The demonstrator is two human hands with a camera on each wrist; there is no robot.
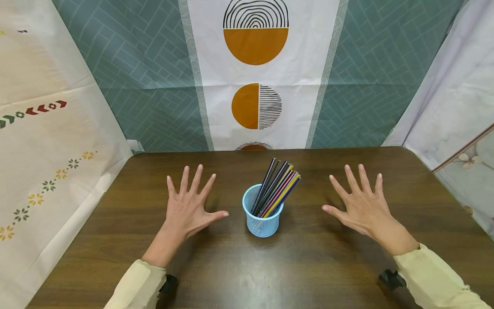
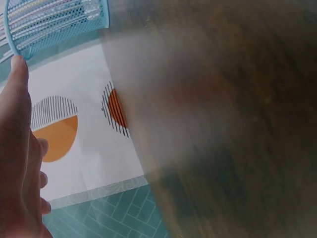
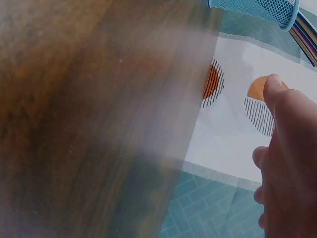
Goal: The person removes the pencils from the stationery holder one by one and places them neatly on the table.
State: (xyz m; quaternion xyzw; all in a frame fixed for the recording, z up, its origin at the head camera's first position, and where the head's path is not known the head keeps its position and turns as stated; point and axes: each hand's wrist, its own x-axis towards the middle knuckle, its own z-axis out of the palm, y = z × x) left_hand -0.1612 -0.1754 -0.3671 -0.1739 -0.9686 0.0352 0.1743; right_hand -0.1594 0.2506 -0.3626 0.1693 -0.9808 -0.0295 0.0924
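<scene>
Head view, nearest first: two pale yellow cloth sleeves point(image 1: 137, 285), each with a small black thing point(image 1: 168, 284) by the wrist, lie along the bottom. Past them, the left hand point(image 1: 189, 206) and the right hand point(image 1: 360, 206) are over a dark brown wooden table point(image 1: 254, 274). Both hands have their fingers straight and spread wide, with nothing in them. I cannot tell if they touch the wood. Between them, a round light blue mesh cup point(image 1: 263, 225) stands upright on the table, apart from both hands but nearer the left thumb. It holds a bunch of long thin sticks point(image 1: 275, 186), black, red, yellow and blue, that poke out the top and lean to the right. Behind the table hangs a green-blue cloth with a brick pattern point(image 1: 150, 64), and down its middle runs a white strip with orange and black circles point(image 1: 301, 64)
</scene>
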